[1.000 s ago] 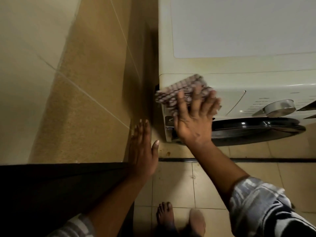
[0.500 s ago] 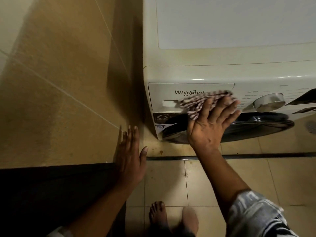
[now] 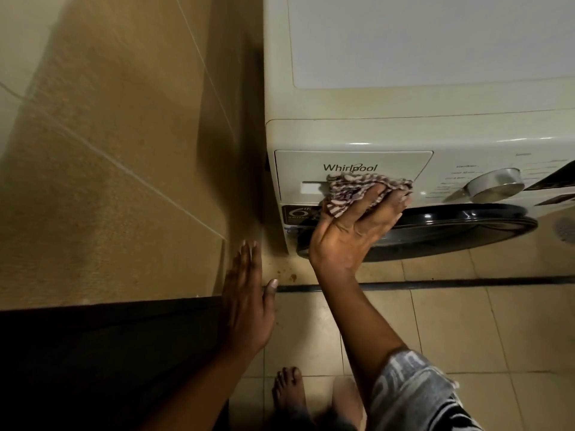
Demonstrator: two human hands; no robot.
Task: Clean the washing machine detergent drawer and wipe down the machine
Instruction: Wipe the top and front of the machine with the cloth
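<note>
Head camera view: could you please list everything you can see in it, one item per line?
washing machine: one, cream, upper right, beside the wall
detergent drawer: one, cream, closed, machine front, top left
cloth: one, brown-and-white checked, bunched on the drawer front
dial: one, silver, right of the drawer
door: one, black, below the drawer and dial
wall: one, beige tiles, left
floor: one, beige tiles, bottom
dark surface: one, black, lower left
sleeve: one, grey patterned, right arm
feet: two, bare, bottom centre
left grip: one, open, flat against the wall corner
right grip: one, holds the cloth on the drawer
</note>
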